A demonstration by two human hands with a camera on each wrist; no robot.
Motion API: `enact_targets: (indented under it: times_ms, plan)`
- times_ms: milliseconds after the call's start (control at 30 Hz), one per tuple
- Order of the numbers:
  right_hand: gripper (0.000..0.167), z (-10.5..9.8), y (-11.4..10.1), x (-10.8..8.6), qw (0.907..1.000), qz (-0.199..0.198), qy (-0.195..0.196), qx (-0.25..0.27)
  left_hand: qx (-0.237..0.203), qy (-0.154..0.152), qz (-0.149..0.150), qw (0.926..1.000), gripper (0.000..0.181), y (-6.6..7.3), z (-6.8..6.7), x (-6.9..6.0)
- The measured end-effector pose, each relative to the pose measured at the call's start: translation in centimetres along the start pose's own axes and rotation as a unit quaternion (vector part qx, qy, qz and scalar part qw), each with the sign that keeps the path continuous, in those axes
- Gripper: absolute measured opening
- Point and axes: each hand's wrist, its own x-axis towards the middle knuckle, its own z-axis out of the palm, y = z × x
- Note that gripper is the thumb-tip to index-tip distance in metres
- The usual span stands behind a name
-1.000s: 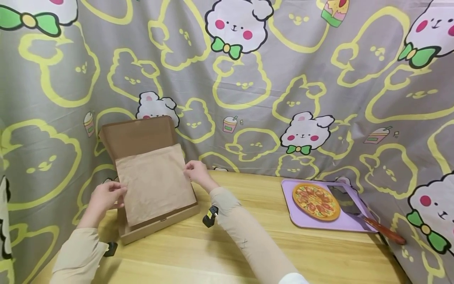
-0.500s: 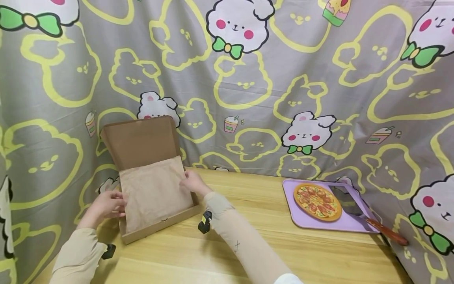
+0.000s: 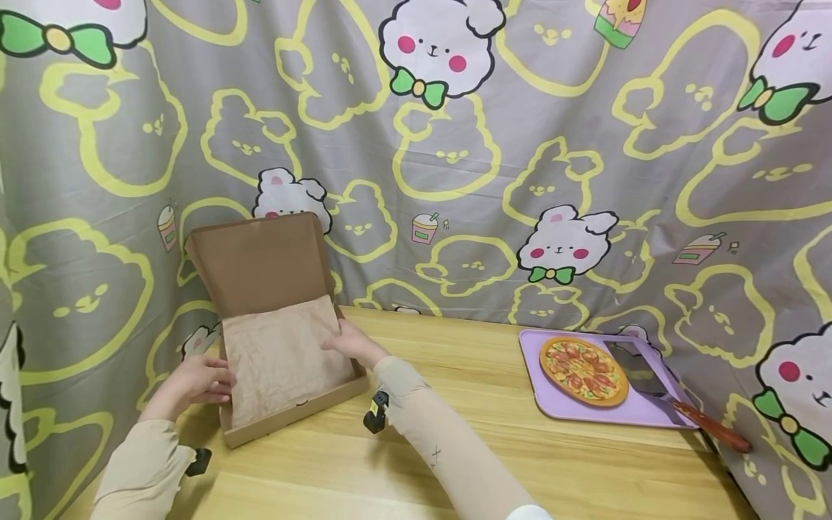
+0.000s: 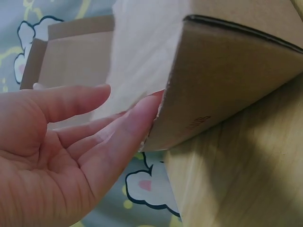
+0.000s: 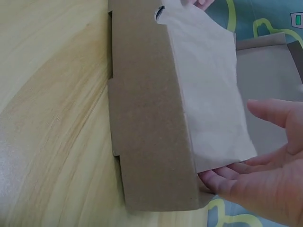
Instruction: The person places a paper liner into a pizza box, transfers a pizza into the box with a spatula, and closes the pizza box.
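A brown cardboard box [image 3: 263, 263] stands with its lid raised at the left of the table. Inside lies a sheet of brown paper [image 3: 282, 361], its far edge against the lid. My left hand [image 3: 195, 386] is at the box's left side; in the left wrist view its fairly straight fingers reach inside the wall, thumb apart. On the opposite side is my right hand [image 3: 357, 343]. Seen from the right wrist, its fingers [image 5: 222, 182] reach beneath the paper's edge, while the thumb [image 5: 267, 111] stays off the paper. Some fingertips are hidden by paper and box.
On the right a purple tray [image 3: 555, 406] bears a pizza [image 3: 583, 370] and a spatula [image 3: 711, 426] whose wooden handle sticks out past the tray's edge. Wooden tabletop [image 3: 455, 383] lies between box and tray. A patterned curtain [image 3: 448, 217] hangs closely behind.
The paper has come down from above the box into it. Both hands lowered with it; the right hand went from pinching the paper's edge to loosened fingers.
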Motion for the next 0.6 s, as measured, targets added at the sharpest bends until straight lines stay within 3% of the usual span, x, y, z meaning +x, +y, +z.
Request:
enact_targets:
  times_ms: [133,433,600]
  plan:
    - [0.077,-0.06,0.38,-0.17,0.9998,-0.006,-0.016,-0.006,0.005,-0.011,-0.001,0.9999,0.052,0.18,-0.08,-0.20]
    - [0.077,0.10,0.66,-0.40,0.9953,-0.020,-0.047,-0.082,0.004,-0.021,-0.001,0.9998,0.052,0.16,0.07,-0.37]
    - [0.075,-0.03,0.60,-0.49,0.9936,-0.021,-0.043,-0.102,0.037,-0.016,0.004,0.9992,0.053,0.96,-0.11,-0.21]
